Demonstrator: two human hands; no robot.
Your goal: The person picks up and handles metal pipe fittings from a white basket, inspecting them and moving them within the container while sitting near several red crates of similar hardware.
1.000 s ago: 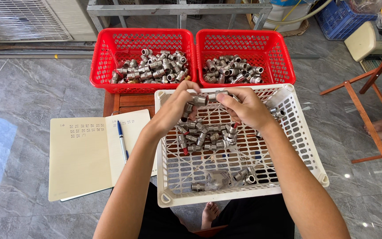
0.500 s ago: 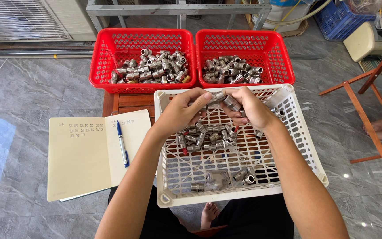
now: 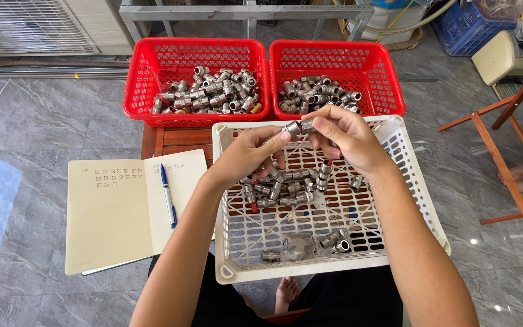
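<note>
Metal fitting (image 3: 298, 127): you hold this short silver threaded piece between both hands, raised above the far end of the white basket (image 3: 422, 200). Your left hand (image 3: 250, 154) pinches its left end with thumb and fingertips pressed together. Your right hand (image 3: 343, 138) pinches the right end from above, the other fingers curled; a second fitting with a red tip (image 3: 324, 171) hangs below this palm, apparently tucked under the fingers, though the grip itself is hidden. The two-handed hold at opposite ends suits turning or checking the piece along its axis; this is a judgement, not something shown.

The fitting lies directly between your two sets of fingertips, touching both, and clear of the basket floor.

Below your hands, loose fittings (image 3: 279, 191) lie bunched in the middle of the white basket, with a few more near its front edge beside a clear plastic bag (image 3: 298, 245). Two red baskets (image 3: 196, 75) (image 3: 336, 75) stand side by side just beyond, each holding a heap of similar fittings, which suggests sorted groups. An open notebook (image 3: 131, 209) with a blue pen (image 3: 167, 195) on it lies on the desk (image 3: 177, 138) to your left.
</note>
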